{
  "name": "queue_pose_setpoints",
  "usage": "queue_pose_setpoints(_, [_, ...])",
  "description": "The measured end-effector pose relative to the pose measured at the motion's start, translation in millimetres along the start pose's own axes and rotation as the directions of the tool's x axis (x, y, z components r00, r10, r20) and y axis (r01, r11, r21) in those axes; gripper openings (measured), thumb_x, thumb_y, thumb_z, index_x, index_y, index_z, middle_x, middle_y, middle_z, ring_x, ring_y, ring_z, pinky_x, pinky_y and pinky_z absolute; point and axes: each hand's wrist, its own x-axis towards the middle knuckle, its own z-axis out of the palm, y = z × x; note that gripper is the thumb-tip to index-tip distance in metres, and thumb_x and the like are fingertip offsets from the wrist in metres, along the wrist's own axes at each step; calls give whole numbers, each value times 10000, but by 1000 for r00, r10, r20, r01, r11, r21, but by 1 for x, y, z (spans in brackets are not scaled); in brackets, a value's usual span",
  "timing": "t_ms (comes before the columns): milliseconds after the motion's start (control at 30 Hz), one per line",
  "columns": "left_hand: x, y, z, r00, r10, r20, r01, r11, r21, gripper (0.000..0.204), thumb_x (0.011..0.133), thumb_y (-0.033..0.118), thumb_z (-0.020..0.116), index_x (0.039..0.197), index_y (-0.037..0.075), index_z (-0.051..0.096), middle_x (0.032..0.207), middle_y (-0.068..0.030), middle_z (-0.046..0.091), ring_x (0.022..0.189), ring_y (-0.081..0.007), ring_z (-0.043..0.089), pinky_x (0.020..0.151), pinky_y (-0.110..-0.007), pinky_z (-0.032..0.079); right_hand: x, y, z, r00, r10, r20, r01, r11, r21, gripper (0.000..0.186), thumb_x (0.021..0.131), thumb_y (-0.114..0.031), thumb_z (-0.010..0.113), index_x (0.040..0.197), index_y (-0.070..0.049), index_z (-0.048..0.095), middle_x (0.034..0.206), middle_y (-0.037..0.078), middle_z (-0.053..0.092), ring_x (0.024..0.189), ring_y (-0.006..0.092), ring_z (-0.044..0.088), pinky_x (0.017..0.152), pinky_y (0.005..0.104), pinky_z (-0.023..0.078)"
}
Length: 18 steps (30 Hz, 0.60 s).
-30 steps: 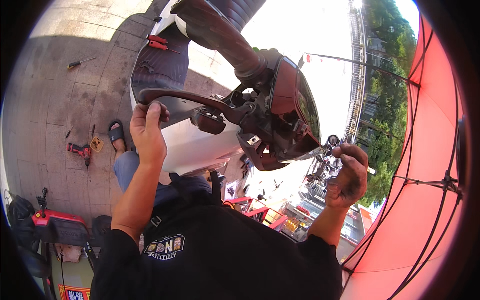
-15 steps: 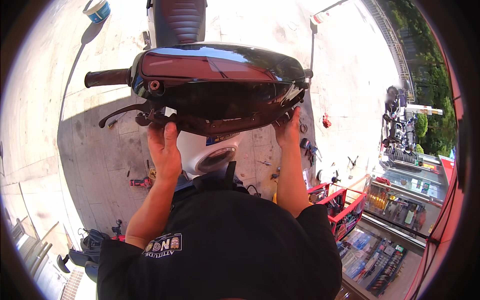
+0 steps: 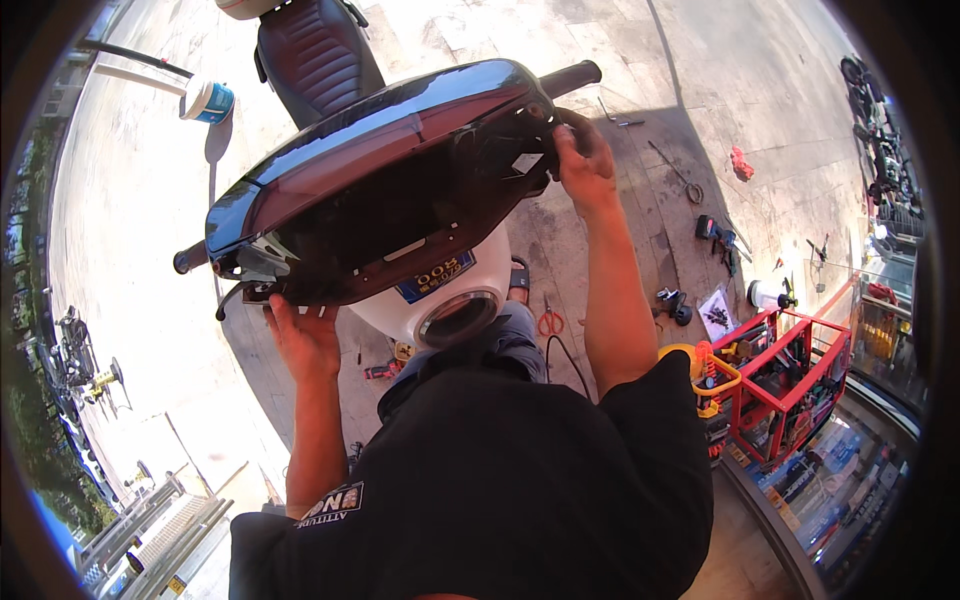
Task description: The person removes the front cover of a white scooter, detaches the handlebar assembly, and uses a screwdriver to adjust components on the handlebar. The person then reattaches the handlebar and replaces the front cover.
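Observation:
A scooter's glossy black handlebar housing (image 3: 370,150) spans the upper middle, tilted with its right end higher, a grip (image 3: 573,78) sticking out on that side. My left hand (image 3: 305,350) grips the underside of its left end, beside a brake lever (image 3: 235,298). My right hand (image 3: 585,172) grips the right end below the grip, fingers partly hidden behind it. Below the housing is the white scooter front (image 3: 390,320) with a round lamp (image 3: 455,320); behind it is the dark ribbed seat (image 3: 310,60).
A white-and-blue bucket (image 3: 208,100) stands upper left. Drills (image 3: 715,232), orange-handled scissors (image 3: 550,325), a red rag (image 3: 740,165) and other tools lie on the pavement. A red tool cart (image 3: 790,380) and a glass display case (image 3: 850,470) stand at lower right; parked two-wheelers (image 3: 870,130) line the far right.
The housing's right end has risen and swung away from me with my right hand; its left end is lower, my left hand following. The view has turned as well.

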Motion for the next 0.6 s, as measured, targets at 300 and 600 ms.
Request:
queue_pose_setpoints(300, [4, 9, 16, 998, 26, -58, -13, 977, 213, 622, 967, 499, 414, 1432, 111, 273, 1445, -116, 338, 1270, -343, 400, 1045, -508, 351, -5, -7, 3, 998, -61, 4, 60, 993, 98, 329, 847, -227, 634, 1095, -11, 632, 714, 53, 638, 633, 111, 588, 602, 258, 472])
queue_pose_setpoints(600, [4, 19, 9, 1000, -8, 27, 0, 961, 276, 529, 940, 496, 473, 1219, 49, 510, 1233, -125, 548, 1184, -300, 491, 997, -508, 399, 3, -16, -10, 988, -52, 142, 21, 977, 214, 353, 797, -225, 682, 1065, 2, 644, 733, 76, 680, 673, 112, 629, 636, 249, 492])
